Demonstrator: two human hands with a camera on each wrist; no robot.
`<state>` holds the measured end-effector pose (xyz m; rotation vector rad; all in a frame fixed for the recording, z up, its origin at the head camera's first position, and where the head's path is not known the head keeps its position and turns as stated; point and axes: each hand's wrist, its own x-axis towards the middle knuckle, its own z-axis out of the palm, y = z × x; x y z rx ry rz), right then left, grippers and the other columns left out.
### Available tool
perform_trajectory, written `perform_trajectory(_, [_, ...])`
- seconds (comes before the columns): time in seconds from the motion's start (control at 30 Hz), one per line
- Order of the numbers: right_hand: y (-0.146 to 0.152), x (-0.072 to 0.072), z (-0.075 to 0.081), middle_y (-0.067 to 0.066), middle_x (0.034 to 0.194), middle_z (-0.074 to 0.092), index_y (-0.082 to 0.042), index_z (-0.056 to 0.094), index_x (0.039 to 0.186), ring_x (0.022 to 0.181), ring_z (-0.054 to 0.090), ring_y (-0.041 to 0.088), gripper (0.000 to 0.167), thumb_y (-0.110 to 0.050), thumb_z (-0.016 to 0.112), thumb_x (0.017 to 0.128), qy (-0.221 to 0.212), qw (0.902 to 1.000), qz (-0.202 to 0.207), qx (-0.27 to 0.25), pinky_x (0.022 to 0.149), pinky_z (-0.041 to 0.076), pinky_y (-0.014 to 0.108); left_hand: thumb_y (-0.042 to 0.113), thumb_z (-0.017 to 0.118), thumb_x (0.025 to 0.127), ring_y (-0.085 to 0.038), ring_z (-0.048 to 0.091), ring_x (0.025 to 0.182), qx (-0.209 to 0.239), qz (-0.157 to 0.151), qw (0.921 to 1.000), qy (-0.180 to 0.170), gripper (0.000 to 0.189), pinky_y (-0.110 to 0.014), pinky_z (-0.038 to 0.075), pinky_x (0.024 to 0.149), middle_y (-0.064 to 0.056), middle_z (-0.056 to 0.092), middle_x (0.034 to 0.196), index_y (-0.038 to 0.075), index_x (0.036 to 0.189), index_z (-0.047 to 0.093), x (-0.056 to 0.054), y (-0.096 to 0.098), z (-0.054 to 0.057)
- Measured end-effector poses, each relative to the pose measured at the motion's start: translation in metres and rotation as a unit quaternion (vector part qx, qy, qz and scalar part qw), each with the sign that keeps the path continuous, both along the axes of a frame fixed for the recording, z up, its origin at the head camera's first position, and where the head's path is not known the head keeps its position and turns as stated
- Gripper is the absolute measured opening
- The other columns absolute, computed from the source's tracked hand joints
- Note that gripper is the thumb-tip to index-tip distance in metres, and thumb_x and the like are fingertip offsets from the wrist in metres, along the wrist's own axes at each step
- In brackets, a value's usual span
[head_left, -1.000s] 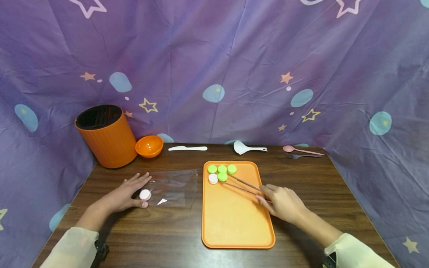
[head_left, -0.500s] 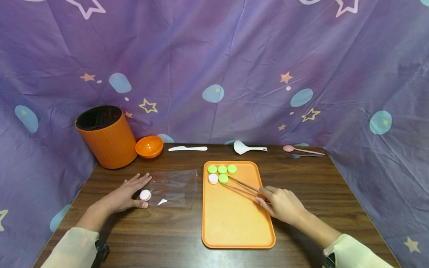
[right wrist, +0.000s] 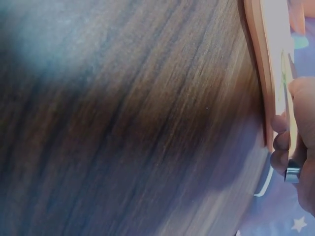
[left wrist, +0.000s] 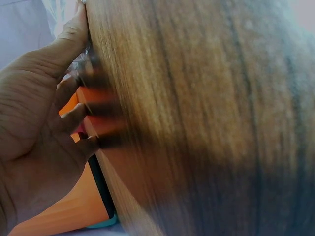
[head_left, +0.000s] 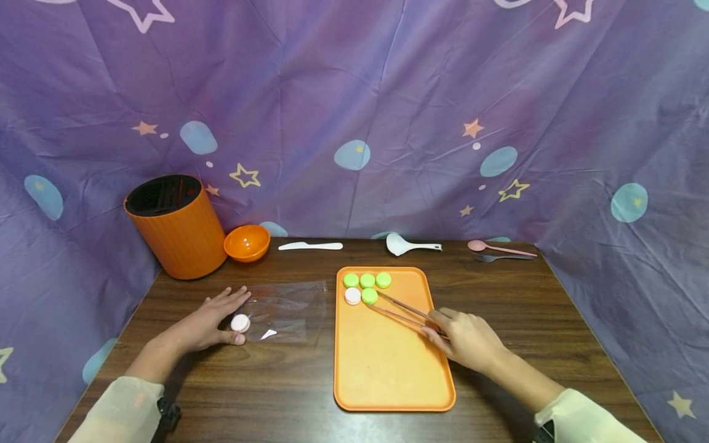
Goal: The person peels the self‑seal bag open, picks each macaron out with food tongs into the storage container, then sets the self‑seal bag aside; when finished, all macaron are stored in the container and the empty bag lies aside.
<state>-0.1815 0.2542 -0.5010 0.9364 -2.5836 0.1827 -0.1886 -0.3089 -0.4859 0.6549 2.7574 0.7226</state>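
Observation:
My right hand holds a pair of metal tongs over the orange tray. The spread tips of the tongs reach a green macaron in the front row, beside a pale pink macaron. Behind these two lies a row of green macarons. On the left, my left hand rests with fingers spread at the end of a clear plastic bag. Another pale macaron sits between its thumb and fingers. In the right wrist view, my fingers curl round the tongs.
An orange knife block and an orange bowl stand at the back left. Along the back edge lie a white knife, a white ladle, a pink spoon and a grey fork. A purple curtain hangs behind.
The front green macaron has shifted slightly toward me and right, into line with the pink one, and the tongs' tips moved with it. My left hand has stayed still.

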Motion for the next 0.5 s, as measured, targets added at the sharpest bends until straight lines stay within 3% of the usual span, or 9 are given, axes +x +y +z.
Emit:
perform_trajectory(0.27, [0.004, 0.003, 0.006, -0.002, 0.087, 0.075, -0.01, 0.079, 0.108, 0.063, 0.065, 0.008, 0.025, -0.03, 0.087, 0.096, -0.005, 1.0, -0.004, -0.003, 0.051, 0.056, 0.033, 0.043, 0.089, 0.089, -0.066, 0.022, 0.161, 0.003, 0.002, 1.0, -0.006, 0.102, -0.091, 0.018, 0.12, -0.032, 0.033, 0.176, -0.002, 0.168, 0.041, -0.002, -0.001, -0.001])
perform_trajectory(0.5, [0.001, 0.0, 0.011, -0.001, 0.086, 0.073, -0.008, 0.078, 0.108, 0.06, 0.06, 0.006, 0.028, -0.028, 0.089, 0.093, 0.016, 0.9997, 0.013, -0.015, 0.049, 0.053, 0.032, 0.043, 0.088, 0.089, -0.066, 0.02, 0.162, 0.004, 0.002, 0.9999, -0.011, 0.103, -0.091, 0.016, 0.121, -0.032, 0.032, 0.176, -0.002, 0.168, 0.04, -0.002, -0.002, 0.0])
